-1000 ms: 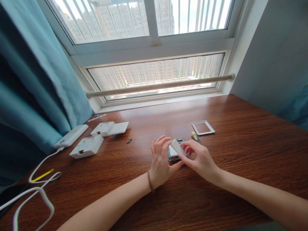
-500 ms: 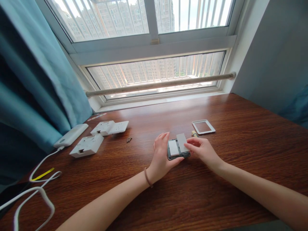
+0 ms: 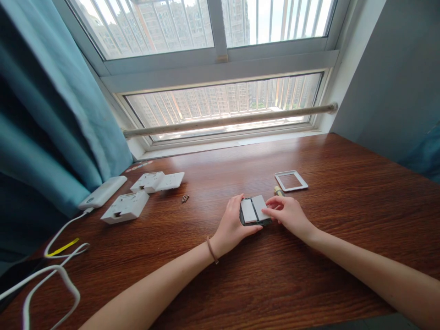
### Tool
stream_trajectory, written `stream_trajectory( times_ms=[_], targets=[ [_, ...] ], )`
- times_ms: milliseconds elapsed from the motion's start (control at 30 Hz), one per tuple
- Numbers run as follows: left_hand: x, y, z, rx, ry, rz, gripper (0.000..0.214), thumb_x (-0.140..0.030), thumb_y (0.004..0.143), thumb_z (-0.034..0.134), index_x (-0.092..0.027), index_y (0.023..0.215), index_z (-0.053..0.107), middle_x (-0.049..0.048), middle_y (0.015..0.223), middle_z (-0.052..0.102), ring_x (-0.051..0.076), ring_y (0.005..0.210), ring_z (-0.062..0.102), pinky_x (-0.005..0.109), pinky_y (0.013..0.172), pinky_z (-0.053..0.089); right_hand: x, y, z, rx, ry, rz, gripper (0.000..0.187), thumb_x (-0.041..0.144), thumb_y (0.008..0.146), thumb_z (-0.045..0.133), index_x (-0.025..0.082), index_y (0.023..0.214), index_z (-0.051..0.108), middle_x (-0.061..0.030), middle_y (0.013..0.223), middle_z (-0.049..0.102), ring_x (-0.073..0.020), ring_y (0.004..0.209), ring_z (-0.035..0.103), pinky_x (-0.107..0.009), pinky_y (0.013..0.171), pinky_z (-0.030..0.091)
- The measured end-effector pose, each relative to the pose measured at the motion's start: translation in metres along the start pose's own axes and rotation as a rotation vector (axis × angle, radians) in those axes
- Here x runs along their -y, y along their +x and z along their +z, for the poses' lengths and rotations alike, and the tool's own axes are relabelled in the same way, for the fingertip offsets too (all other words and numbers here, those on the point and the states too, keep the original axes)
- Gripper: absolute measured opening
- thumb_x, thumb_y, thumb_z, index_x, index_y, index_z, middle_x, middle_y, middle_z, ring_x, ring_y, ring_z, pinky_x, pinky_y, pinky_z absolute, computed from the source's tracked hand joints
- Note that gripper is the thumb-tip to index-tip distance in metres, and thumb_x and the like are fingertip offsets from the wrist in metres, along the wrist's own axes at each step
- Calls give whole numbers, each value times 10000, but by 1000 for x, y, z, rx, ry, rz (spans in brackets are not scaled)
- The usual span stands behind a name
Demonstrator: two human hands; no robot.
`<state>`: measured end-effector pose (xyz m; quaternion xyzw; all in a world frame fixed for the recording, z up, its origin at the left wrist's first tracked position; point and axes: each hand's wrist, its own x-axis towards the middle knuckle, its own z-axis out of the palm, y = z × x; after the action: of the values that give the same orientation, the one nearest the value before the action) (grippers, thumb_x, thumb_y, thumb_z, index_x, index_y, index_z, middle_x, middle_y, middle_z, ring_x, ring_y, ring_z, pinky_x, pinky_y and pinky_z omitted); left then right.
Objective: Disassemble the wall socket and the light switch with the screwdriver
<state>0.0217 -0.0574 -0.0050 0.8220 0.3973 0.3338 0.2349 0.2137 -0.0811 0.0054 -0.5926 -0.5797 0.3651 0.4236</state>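
A wall switch base [image 3: 262, 223], dark grey, lies in front of me with two pale rocker panels over it. My left hand [image 3: 231, 221] grips the base, fingers along its far left side and thumb along the near edge. The left rocker panel [image 3: 248, 211] lies flat in the base. My right hand [image 3: 288, 214] pinches the right rocker panel [image 3: 260, 205] at its right edge. That panel lies over the right half, beside the other one; whether it is seated cannot be seen. Just beyond my right hand is a yellow-and-dark tool handle [image 3: 278, 191], partly hidden.
A white square frame [image 3: 306, 185] lies beyond my right hand. Several screws [image 3: 185, 199] lie left of centre. Further left are two white boxes [image 3: 129, 207] [image 3: 147, 182], a white plate [image 3: 171, 181], a white power bank [image 3: 103, 192] and its cable [image 3: 62, 228]. A window rail [image 3: 230, 121] crosses behind the table.
The right rocker panel has come down from a raised, tilted position to lie nearly level with the left one. My left fingers have closed in on the base.
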Motion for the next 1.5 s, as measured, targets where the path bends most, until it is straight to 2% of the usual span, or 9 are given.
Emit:
stream_trajectory(
  times_ms=[233,400,567,667,767,833,900,1067,1500],
  targets=[
    [-7,-3,-3,-113,82,111,859,-407,618,722,-170,1302,259,162,1284,405,302,1216,394,485,1007,349,4,-3,3,-45,57,2,330,361,626,709,173,850,557,-27,765,633,-145,583,581,-254,484,475],
    [-8,-4,-6,-142,64,162,818,-374,651,709,-201,1307,252,146,1299,384,292,1237,369,475,1014,345,9,-4,5,208,428,120,377,375,679,668,151,966,571,-78,929,631,-186,791,612,-236,498,506],
    [-8,-5,-4,-47,-240,162,1054,-335,582,771,-254,1368,74,158,1398,270,284,1247,379,442,1016,355,9,-7,7,181,460,55,325,387,668,685,148,857,571,-28,783,626,-130,627,587,-207,460,472],
    [-12,-5,-4,-101,-461,7,1280,-355,468,825,-275,1375,-74,175,1467,86,309,1278,334,448,1013,354,9,-10,8,181,440,28,329,417,670,682,169,841,550,-11,769,637,-118,570,576,-216,465,468],
    [-20,-2,-6,-81,-734,-231,1002,-336,582,769,-252,1364,148,153,1428,259,283,1200,441,412,952,413,11,-15,10,194,363,-15,297,402,701,664,187,865,541,30,641,606,-114,510,555,-225,475,456],
    [-25,1,-8,6,-909,-354,655,-311,661,715,-199,1231,411,125,1258,501,250,1056,554,367,875,460,14,-20,11,210,320,-36,252,365,720,653,198,865,532,49,579,572,-118,494,548,-226,476,450],
    [-29,2,-9,37,-1022,-437,455,-278,682,700,-175,1092,531,85,1069,621,208,913,610,326,809,479,17,-24,13,219,305,-48,204,320,734,640,205,854,521,51,575,567,-121,505,553,-222,478,446],
    [-33,1,-9,4,-1133,-517,375,-228,670,710,-163,1014,579,48,917,661,158,771,619,281,718,482,19,-28,15,211,277,-48,159,282,754,611,193,846,517,33,627,583,-114,511,553,-216,469,444],
    [-30,0,-5,29,-1162,-597,356,-233,681,695,-140,1001,569,69,901,655,166,743,622,279,679,481,16,-28,19,224,268,-9,203,327,753,604,167,840,514,-9,734,587,-135,596,582,-220,430,507]
  ],
)
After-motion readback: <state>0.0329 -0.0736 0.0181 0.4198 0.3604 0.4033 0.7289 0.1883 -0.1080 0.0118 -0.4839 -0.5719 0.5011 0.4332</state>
